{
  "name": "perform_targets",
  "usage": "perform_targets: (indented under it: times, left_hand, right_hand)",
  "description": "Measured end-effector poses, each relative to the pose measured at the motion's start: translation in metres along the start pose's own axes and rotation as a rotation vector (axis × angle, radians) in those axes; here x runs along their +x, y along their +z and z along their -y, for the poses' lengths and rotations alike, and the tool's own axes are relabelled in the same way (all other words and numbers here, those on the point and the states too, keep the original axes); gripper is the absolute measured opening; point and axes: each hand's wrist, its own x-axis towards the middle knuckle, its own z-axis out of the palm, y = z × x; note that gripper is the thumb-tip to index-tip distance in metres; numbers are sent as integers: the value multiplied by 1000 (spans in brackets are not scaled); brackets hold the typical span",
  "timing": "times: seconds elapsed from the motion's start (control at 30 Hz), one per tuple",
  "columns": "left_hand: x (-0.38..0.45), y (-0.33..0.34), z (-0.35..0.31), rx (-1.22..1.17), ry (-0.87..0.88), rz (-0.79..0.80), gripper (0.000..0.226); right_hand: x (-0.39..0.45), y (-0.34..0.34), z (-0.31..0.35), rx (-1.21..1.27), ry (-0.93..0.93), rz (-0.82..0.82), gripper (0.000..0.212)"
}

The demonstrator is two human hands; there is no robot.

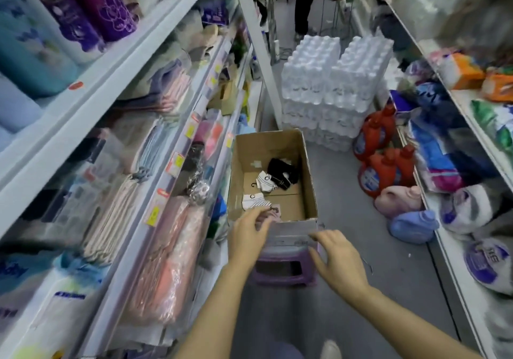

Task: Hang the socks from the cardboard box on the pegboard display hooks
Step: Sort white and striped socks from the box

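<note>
Cardboard box sits on a purple stool mid-aisle, few socks left inside: black pair at 1 o'clock, white pairs centre, striped white pair and pinkish pair at the near wall. Socks look light, soft, floppy; best pinched at the small plastic hanger at the cuff. Left hand reaches over the near-left rim, fingers curled toward the pinkish pair, grip unclear. Right hand hovers at 5 o'clock of the box, fingers relaxed, holding nothing.
</note>
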Motion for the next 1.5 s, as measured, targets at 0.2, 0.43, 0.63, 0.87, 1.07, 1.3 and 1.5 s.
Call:
perform_targets:
  times: [0.2, 0.43, 0.63, 0.87, 1.07, 1.3, 1.5]
  left_hand:
    - [115, 5, 31, 207, -86, 76, 31]
    - [194, 76, 104, 638, -68, 571, 37]
    - [229, 151, 148, 780, 4, 828, 38]
    - [246, 184, 185, 915, 26, 775, 45]
    - [250, 158, 171, 878, 42, 664, 27]
    - [226, 127, 150, 377, 241, 210, 24]
    - [224, 129, 152, -35, -743, 160, 19]
  right_hand:
    - [96, 32, -2, -33, -145, 12, 23]
    - [163, 92, -18, -98, -60, 123, 23]
    - [204, 151, -43, -198, -20, 319, 36]
    - [250, 200, -64, -271, -12, 415, 42]
    - [298, 233, -80, -355, -110, 456, 36]
    - [371, 293, -93, -256, -286, 701, 30]
    - [385, 328, -93, -484, -318, 928, 51]
